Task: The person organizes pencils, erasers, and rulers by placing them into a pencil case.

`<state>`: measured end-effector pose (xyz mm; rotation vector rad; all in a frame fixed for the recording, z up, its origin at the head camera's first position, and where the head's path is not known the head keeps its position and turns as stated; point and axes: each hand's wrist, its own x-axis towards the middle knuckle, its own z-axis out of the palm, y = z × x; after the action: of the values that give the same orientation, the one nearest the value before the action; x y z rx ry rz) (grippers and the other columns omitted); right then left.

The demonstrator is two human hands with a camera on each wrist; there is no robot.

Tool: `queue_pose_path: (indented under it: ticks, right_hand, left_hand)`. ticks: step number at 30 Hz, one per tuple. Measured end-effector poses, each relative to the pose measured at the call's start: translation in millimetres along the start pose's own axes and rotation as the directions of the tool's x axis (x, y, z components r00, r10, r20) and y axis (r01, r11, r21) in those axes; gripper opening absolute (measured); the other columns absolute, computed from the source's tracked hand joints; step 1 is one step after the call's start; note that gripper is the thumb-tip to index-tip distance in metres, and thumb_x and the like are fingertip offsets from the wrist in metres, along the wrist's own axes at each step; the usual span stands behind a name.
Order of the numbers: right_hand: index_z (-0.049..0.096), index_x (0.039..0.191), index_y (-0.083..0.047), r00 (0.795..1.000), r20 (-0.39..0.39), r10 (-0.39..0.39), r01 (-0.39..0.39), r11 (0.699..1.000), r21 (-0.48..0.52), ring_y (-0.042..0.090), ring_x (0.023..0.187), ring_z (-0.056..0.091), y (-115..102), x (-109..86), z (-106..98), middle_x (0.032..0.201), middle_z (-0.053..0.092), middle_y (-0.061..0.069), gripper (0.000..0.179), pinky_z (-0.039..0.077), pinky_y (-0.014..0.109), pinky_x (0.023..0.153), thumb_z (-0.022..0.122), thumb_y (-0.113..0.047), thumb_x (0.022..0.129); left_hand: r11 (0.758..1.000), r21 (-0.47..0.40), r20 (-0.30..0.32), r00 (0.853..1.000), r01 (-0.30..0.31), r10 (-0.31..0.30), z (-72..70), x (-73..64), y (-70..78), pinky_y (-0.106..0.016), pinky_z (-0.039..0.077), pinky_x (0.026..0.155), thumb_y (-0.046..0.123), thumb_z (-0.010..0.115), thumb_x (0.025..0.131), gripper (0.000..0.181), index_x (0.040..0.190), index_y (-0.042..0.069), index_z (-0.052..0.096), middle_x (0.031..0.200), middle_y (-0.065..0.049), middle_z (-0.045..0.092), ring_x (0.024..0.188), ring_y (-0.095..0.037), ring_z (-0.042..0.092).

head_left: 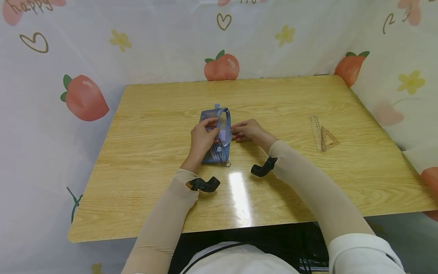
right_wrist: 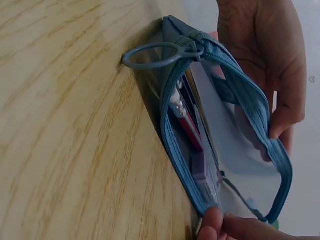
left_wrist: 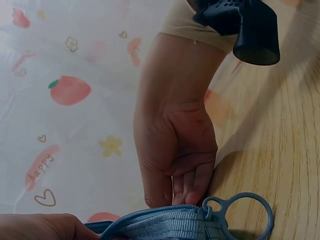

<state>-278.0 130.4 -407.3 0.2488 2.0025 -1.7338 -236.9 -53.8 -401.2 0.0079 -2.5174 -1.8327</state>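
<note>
A blue zippered pencil case (head_left: 215, 152) lies on the table with its mouth spread wide. My left hand (head_left: 202, 137) pinches one lip of the mouth, its thumb and fingers showing at the upper right in the right wrist view. At the opposite lip, my right hand (head_left: 248, 130) has thumb and fingertips closed on the edge. Inside the case are a red-and-white pen (right_wrist: 187, 125), a small purple block (right_wrist: 199, 166) and other slim items, partly hidden. A blue ring pull (right_wrist: 150, 56) hangs from the zip.
Toward the right of the wooden table (head_left: 164, 114), a clear straight ruler (head_left: 315, 131) lies beside a clear set square (head_left: 328, 140). A white fruit-printed cloth (head_left: 164, 49) hangs behind and along the sides.
</note>
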Motion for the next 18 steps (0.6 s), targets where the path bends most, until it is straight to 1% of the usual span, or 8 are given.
queue_pose_path:
  ticks: [10, 15, 18]
  right_hand:
    - [0.064, 0.124, 0.003, 0.999, -0.046, -0.019, 0.017, 0.999, -0.045, 0.009, 0.063, 0.067, 1.2, 1.4, 10.5, 0.076, 0.069, 0.001, 0.032, 0.059, 0.019, 0.057, 0.064, -0.011, 0.095]
    - [0.066, 0.121, 0.002, 0.997, -0.069, -0.044, 0.038, 0.996, -0.081, 0.008, 0.063, 0.068, 1.8, 0.4, 14.6, 0.075, 0.069, 0.000, 0.030, 0.058, 0.018, 0.056, 0.065, -0.012, 0.094]
    - [0.066, 0.121, 0.002, 0.996, -0.071, -0.050, 0.044, 0.996, -0.079, 0.008, 0.063, 0.068, 2.3, 0.6, 15.8, 0.078, 0.070, 0.001, 0.030, 0.059, 0.019, 0.057, 0.065, -0.012, 0.094]
  left_hand:
    - [1.000, 0.009, 0.004, 1.000, 0.012, -0.012, 0.8, -0.6, 1.1, -0.025, 0.062, 0.057, 0.004, 0.063, 0.088, 0.038, 0.125, 0.010, 0.067, 0.111, -0.011, 0.067, 0.081, -0.024, 0.071]
    - [1.000, -0.009, 0.008, 1.000, 0.014, -0.014, 0.4, -0.6, 0.8, -0.024, 0.062, 0.058, 0.004, 0.063, 0.088, 0.039, 0.126, 0.009, 0.066, 0.114, -0.013, 0.067, 0.088, -0.028, 0.072]
    - [1.000, -0.020, 0.010, 1.000, 0.015, -0.014, 0.2, 0.0, 0.0, -0.022, 0.062, 0.058, 0.003, 0.062, 0.088, 0.039, 0.126, 0.008, 0.066, 0.114, -0.013, 0.067, 0.091, -0.028, 0.071]
